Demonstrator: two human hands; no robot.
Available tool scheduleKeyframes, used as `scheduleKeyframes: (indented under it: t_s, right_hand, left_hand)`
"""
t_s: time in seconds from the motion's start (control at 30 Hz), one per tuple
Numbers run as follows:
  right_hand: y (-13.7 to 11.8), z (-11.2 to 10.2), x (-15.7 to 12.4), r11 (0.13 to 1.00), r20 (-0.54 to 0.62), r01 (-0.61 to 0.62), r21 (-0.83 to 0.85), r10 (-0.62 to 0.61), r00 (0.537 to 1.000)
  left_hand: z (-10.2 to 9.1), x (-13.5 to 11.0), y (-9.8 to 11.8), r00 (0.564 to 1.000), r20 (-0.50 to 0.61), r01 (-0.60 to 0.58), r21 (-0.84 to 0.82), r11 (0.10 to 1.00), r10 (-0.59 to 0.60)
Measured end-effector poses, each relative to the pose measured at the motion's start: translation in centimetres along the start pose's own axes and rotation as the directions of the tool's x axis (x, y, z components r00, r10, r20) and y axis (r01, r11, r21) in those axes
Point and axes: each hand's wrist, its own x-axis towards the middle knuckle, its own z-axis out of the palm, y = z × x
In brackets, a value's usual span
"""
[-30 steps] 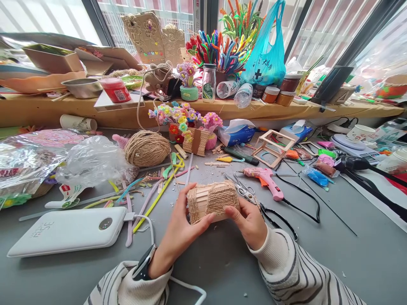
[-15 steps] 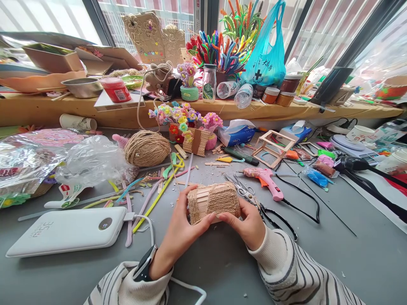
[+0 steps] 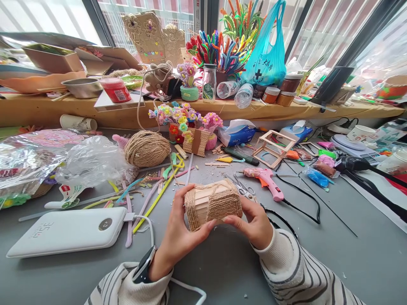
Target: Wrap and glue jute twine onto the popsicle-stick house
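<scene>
Between my two hands is a small box of wooden craft sticks wrapped partly in jute twine [image 3: 224,207]. A strip of bare sticks [image 3: 202,205] shows between two bands of twine. My left hand [image 3: 178,228] is closed on its left end, thumb along the lower edge. On the right end, my right hand [image 3: 256,222] grips it, thumb at the lower front corner. Just behind my right hand lie scissors [image 3: 244,188], partly covered. A pink glue gun [image 3: 265,182] rests to the right of them. A ball of twine [image 3: 146,148] sits further back on the left.
A white power bank [image 3: 66,232] with a cable lies at left, beside plastic wrapping [image 3: 92,159] and scattered pipe cleaners [image 3: 157,201]. Toward the back stand a wooden stick frame [image 3: 273,146] and tissue packs [image 3: 237,132]. A cluttered ledge [image 3: 127,108] runs behind.
My hands have turned and tilted the twine-wrapped box slightly, showing more bare sticks. My right hand has shifted a little to the right.
</scene>
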Motion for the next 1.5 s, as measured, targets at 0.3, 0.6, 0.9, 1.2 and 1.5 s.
scheduleKeyframes:
  t_s: [0.3, 0.6, 0.9, 1.2, 1.5]
  right_hand:
    - [-0.23, -0.68, 0.13, 0.996, -0.063, 0.054, -0.070, -0.059, 0.996]
    - [0.15, -0.59, 0.15, 0.991, -0.117, 0.128, -0.043, -0.133, 0.984]
    - [-0.04, -0.65, 0.01, 0.979, -0.124, 0.172, -0.113, -0.185, 0.975]
    - [0.00, -0.26, 0.10, 0.982, -0.157, 0.085, -0.169, -0.112, 0.981]
    - [0.60, 0.16, -0.04, 0.987, -0.173, -0.057, -0.150, 0.031, 0.984]
  left_hand:
    - [-0.07, 0.08, -0.21, 0.998, -0.028, -0.055, 0.013, 0.998, 0.055]
    - [0.12, -0.05, -0.17, 0.942, -0.165, -0.274, 0.122, 0.954, 0.292]
    - [0.18, -0.26, 0.00, 0.928, -0.195, -0.315, 0.054, 0.948, 0.319]
    - [0.01, 0.15, -0.24, 0.999, -0.032, 0.015, -0.005, 1.000, -0.015]
    - [0.13, 0.61, 0.20, 0.973, 0.042, 0.229, -0.054, 0.972, -0.227]
